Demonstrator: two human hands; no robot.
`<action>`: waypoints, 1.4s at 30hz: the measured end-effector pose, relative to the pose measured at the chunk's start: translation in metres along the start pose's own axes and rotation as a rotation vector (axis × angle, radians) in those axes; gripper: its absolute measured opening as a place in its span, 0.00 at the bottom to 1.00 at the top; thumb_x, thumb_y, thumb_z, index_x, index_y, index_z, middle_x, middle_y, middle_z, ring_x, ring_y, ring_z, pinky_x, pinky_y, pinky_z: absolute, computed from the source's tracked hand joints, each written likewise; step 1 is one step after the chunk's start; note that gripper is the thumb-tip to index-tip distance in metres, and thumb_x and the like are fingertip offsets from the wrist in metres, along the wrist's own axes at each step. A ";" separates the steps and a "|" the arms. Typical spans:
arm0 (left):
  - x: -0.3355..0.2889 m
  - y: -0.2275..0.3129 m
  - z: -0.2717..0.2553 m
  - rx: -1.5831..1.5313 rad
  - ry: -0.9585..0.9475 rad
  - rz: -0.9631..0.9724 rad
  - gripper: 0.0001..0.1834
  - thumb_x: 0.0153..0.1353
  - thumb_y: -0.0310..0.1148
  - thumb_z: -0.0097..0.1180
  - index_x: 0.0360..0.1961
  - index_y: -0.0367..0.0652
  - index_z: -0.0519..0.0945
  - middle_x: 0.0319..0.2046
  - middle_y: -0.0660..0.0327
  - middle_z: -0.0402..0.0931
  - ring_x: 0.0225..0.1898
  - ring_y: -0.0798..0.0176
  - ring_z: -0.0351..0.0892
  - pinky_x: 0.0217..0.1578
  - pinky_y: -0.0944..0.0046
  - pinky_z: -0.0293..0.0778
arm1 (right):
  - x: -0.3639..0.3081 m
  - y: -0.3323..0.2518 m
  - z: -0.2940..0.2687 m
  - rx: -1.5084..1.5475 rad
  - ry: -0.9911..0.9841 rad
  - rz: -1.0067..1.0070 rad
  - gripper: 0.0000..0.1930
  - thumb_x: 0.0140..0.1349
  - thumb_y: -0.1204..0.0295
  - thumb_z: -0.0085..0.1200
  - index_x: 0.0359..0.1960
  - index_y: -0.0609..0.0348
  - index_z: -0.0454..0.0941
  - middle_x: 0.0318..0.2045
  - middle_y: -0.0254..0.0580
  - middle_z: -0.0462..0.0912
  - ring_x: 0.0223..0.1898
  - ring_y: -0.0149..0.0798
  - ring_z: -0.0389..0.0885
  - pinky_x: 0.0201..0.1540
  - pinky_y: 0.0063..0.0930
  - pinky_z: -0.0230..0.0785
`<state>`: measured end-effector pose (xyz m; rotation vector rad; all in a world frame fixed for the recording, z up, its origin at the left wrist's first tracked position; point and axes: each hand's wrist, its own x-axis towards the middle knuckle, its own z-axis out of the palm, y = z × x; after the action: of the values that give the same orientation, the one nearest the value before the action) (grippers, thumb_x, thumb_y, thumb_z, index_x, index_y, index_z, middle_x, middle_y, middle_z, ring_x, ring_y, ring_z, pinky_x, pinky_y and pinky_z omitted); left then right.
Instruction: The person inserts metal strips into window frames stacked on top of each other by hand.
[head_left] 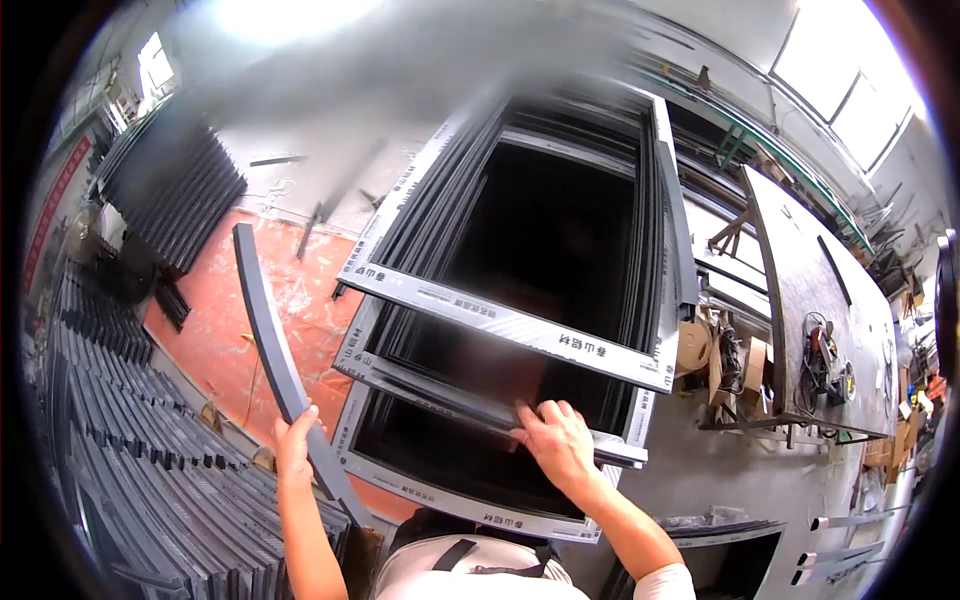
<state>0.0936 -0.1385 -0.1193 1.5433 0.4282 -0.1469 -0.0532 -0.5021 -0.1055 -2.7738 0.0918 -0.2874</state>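
My left hand is closed round a long dark grey metal profile, which stands at a slant on the left, its far end pointing up and away. In front of me lies a stack of rectangular dark metal frames, their rails covered with printed white film. My right hand grips the near rail of a lower frame, fingers curled over its edge. The lower frames stick out toward me from under the top one. What lies beneath the right fingers is hidden.
Many grey profiles are stacked along the left, with another dark pile farther back. An orange-red sheet covers the floor beside the frames. On the right stands a workbench with tools and cables; cardboard boxes sit near it.
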 end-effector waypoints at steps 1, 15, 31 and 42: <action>0.000 -0.003 -0.004 0.003 0.007 -0.005 0.19 0.56 0.30 0.67 0.47 0.36 0.77 0.29 0.62 0.75 0.28 0.66 0.77 0.31 0.64 0.76 | 0.002 0.001 0.005 0.018 -0.024 0.026 0.21 0.56 0.62 0.64 0.51 0.54 0.81 0.32 0.41 0.75 0.40 0.48 0.75 0.44 0.40 0.71; 0.006 -0.036 -0.008 0.015 0.014 -0.110 0.21 0.56 0.31 0.68 0.49 0.36 0.76 0.35 0.61 0.76 0.32 0.64 0.77 0.33 0.60 0.78 | 0.010 0.013 0.012 0.081 -0.148 0.100 0.12 0.63 0.62 0.58 0.37 0.58 0.82 0.37 0.49 0.78 0.42 0.52 0.77 0.48 0.44 0.71; 0.004 -0.045 -0.010 -0.018 -0.063 -0.050 0.18 0.57 0.25 0.63 0.48 0.37 0.75 0.32 0.62 0.74 0.27 0.65 0.75 0.29 0.63 0.75 | 0.161 0.239 -0.120 -0.251 0.059 0.826 0.27 0.57 0.51 0.61 0.42 0.67 0.84 0.44 0.57 0.85 0.47 0.52 0.85 0.51 0.43 0.75; 0.001 -0.031 -0.006 -0.010 0.032 -0.109 0.16 0.58 0.28 0.63 0.47 0.39 0.74 0.32 0.62 0.73 0.27 0.64 0.74 0.29 0.61 0.74 | 0.143 0.254 -0.122 -0.183 0.368 0.791 0.31 0.62 0.45 0.49 0.42 0.68 0.82 0.45 0.60 0.83 0.50 0.58 0.80 0.54 0.46 0.69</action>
<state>0.0822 -0.1336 -0.1482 1.5150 0.5377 -0.2045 0.0535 -0.7950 -0.0551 -2.5608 1.3084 -0.5786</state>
